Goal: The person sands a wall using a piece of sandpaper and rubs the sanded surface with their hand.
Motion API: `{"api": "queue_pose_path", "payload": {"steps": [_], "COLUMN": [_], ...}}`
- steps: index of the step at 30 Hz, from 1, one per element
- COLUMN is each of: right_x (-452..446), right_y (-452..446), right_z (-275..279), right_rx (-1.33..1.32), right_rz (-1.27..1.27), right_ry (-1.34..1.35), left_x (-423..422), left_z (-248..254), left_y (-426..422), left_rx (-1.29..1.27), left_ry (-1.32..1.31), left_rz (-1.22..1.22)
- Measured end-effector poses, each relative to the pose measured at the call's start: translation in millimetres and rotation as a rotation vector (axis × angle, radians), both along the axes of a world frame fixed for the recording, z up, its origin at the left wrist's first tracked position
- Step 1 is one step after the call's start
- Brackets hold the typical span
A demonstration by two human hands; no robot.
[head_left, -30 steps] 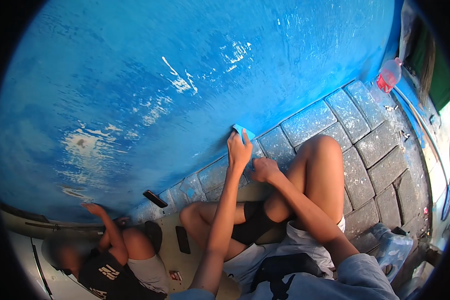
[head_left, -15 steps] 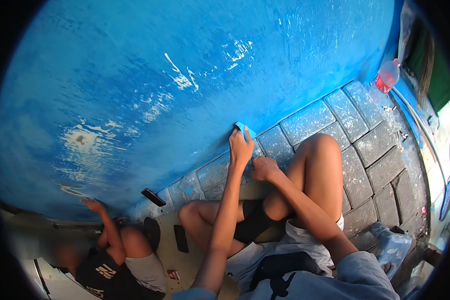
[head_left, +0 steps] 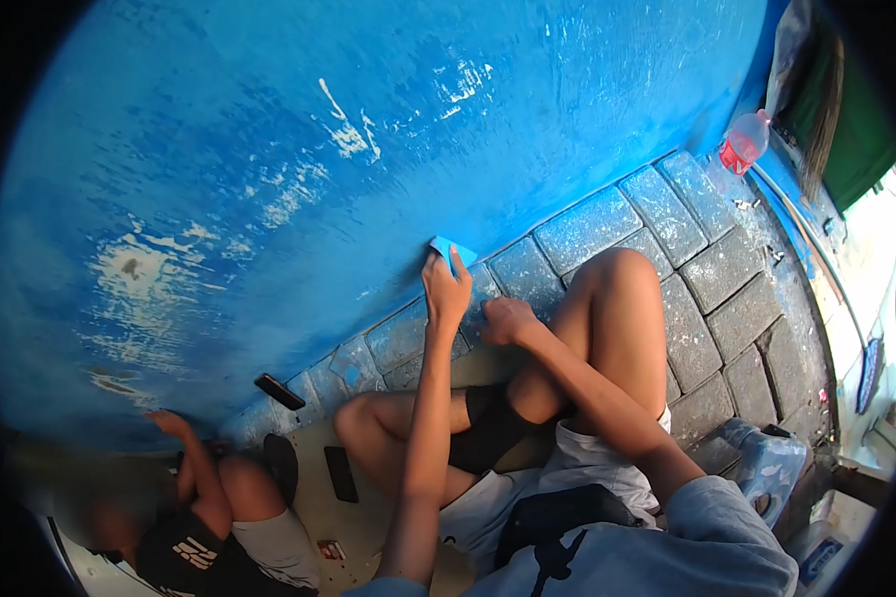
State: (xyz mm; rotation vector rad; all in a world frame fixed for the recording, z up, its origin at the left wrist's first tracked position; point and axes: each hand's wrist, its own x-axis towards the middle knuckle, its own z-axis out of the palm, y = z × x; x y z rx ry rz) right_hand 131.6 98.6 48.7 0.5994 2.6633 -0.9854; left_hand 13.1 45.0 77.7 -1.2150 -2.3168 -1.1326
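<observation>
My left hand [head_left: 448, 289] pinches a folded light-blue sheet [head_left: 452, 250], possibly sandpaper, against the lower part of the blue wall [head_left: 368, 219]. Its thumb lies over the sheet, which hides some of the fingertips. Just to the right, my right hand [head_left: 510, 321] is curled closed above the paving, apart from the wall. Whatever its fingers may hold is hidden. Scuffed, pale bare patches mark the paint above and to the left of my hands.
Another person [head_left: 194, 527] sits at lower left, one hand near the wall. Two dark phones, one by the wall [head_left: 280, 391] and another [head_left: 340, 474], lie near my knee. A plastic bottle [head_left: 744, 142] stands at far right on grey pavers [head_left: 587, 234]. A blue-stained container [head_left: 767, 463] is beside me.
The whole view has shifted slightly, so the scene sits further left. My left hand has slid a little left along the wall with the sheet. My right hand stays closed.
</observation>
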Motion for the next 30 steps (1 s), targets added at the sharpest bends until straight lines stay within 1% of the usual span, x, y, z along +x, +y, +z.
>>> {"api": "queue_pose_path", "payload": {"steps": [1,2,3,4,6,7,8,9,10,12,13,14,16,17,18,19,20,22,23,24,25,26,27,28,29,30], "right_x": [1.9,3.8,5.6,7.3,11.1,9.7,6.9,3.9,0.7,-2.0,-3.6,-4.9,-5.4,-4.9,0.0,2.6,4.2,8.8,11.3,4.7,-2.6,-8.7,-9.4,-5.9,-2.5,-0.7], "right_y": [1.3,3.3,4.9,5.4,7.4,8.6,8.0,6.3,5.3,2.5,1.8,1.8,-0.8,-2.1,-3.1,-5.9,-1.0,-4.5,-6.3,-8.9,-5.2,2.0,7.1,13.0,21.1,25.1], "right_z": [-1.5,-3.7,-7.7,-10.2,-14.2,-16.4,-17.6,-20.8,-22.6,-16.6,-16.3,-19.1,-16.2,-20.6,-11.3,-18.0,-15.4,-7.1,-2.0,0.3,-3.7,-7.4,-6.2,-5.5,-4.1,6.0], "right_rx": [0.01,0.025,0.02,0.012,0.018,0.02,0.032,0.024,0.02,0.033,0.007,-0.015,-0.047,-0.12,-0.152,-0.167,-0.334,-0.505,-0.592,-0.686,-0.667,-0.791,-0.915,-0.895,-1.04,-1.187], "right_rz": [0.0,0.0,-0.011,-0.023,-0.033,-0.035,-0.018,-0.025,-0.033,0.012,0.05,0.085,0.134,0.112,0.114,0.024,0.035,0.041,0.043,-0.041,-0.033,-0.149,-0.269,-0.264,-0.246,-0.226], "right_ry": [0.015,0.007,0.015,0.023,0.022,0.034,0.041,0.046,0.053,0.046,0.068,0.088,0.082,0.107,0.122,0.048,-0.055,-0.021,-0.009,-0.076,-0.064,-0.067,-0.075,-0.079,-0.061,-0.041], "left_x": [-5.1,-5.6,-4.1,-3.5,-5.6,-8.2,-12.0,-19.3,-21.0,-18.1,-19.8,-22.5,-19.2,-12.4,-8.2,-6.1,0.8,2.3,-5.5,-11.6,-12.5,-10.9,-2.8,4.4,6.7,9.0], "left_z": [-19.3,-26.2,-21.5,-7.7,24.3,40.3,57.8,67.0,71.3,57.8,36.9,6.0,-45.9,-56.9,-62.6,-51.9,-37.3,-10.9,-18.5,-30.6,-30.7,-32.5,-29.1,-24.9,-23.2,-25.4], "left_y": [-6.5,-10.9,-15.6,-18.9,-31.5,-38.3,-45.6,-52.2,-55.6,-58.9,-62.2,-66.8,-84.2,-95.2,-100.9,-104.2,-108.7,-109.2,-108.3,-107.6,-106.9,-103.8,-102.6,-102.7,-105.1,-102.0], "left_rx": [-0.06,-0.12,-0.071,-0.062,0.021,0.031,0.045,0.062,0.086,0.205,0.132,0.06,-0.045,-0.052,0.023,0.061,0.093,0.195,0.218,0.238,0.263,0.284,0.424,0.567,0.553,0.577], "left_ry": [-0.039,-0.078,-0.006,-0.014,-0.043,-0.041,-0.104,-0.164,-0.153,0.033,-0.023,-0.08,-0.165,-0.151,-0.213,-0.227,-0.244,-0.354,-0.497,-0.646,-0.849,-0.844,-1.054,-1.262,-1.395,-1.391], "left_rz": [-0.012,-0.028,-0.003,-0.007,0.094,0.106,0.133,0.159,0.174,0.16,0.153,0.14,0.039,-0.013,-0.037,-0.068,-0.088,-0.112,-0.086,-0.061,-0.053,-0.056,-0.14,-0.23,-0.323,-0.329]}}
